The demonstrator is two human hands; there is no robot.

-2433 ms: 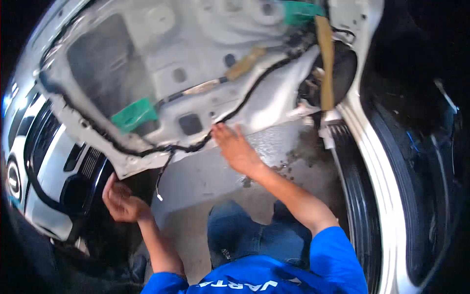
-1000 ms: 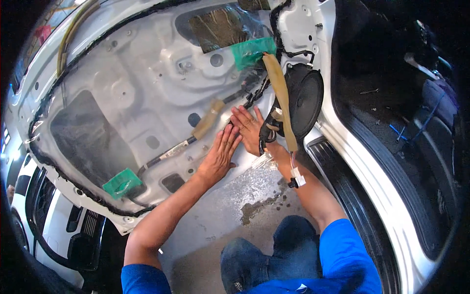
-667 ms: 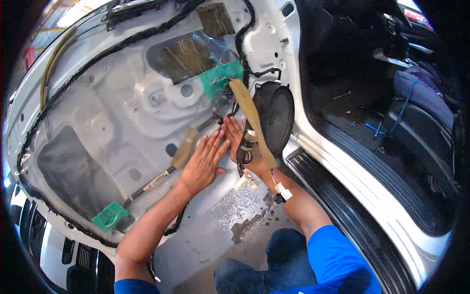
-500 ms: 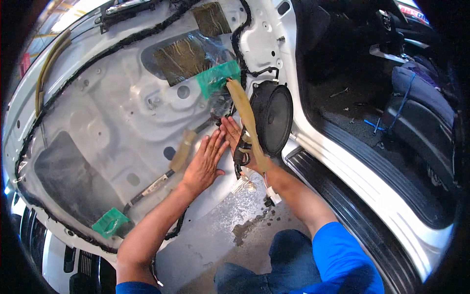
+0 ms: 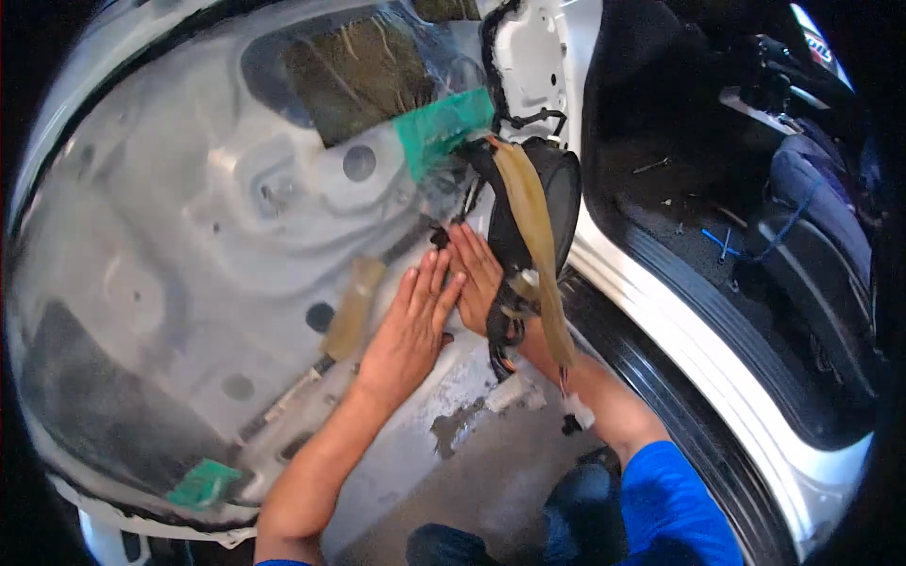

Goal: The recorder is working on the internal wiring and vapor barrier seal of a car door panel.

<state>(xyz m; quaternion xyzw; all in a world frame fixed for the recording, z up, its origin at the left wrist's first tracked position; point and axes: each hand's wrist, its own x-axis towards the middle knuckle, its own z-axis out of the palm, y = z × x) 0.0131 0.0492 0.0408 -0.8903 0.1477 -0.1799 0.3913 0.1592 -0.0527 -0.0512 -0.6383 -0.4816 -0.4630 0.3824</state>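
My left hand (image 5: 408,316) lies flat on the clear plastic film (image 5: 283,226) over the bare inner door panel, its fingers stretched out. Close beside it, my right hand (image 5: 477,283) rests with straight fingers, its tips near a small dark clip (image 5: 439,236). A wire harness wrapped in tan tape (image 5: 530,198) hangs in front of my right wrist and partly hides it. At the harness's lower end dangles a white connector (image 5: 578,411). Right of that hand sits a round black door speaker (image 5: 562,212), partly covered by the harness.
Green tape patches hold at the film's upper edge (image 5: 448,127) and lower left (image 5: 204,484). Tan foam (image 5: 352,307) wraps a cable behind the film. The black door sill (image 5: 679,406) runs along the right. Small tools (image 5: 722,247) lie on the car floor.
The view has come nearer to the door. Both hands stay flat against the film, close together, while the hanging harness now appears farther right.
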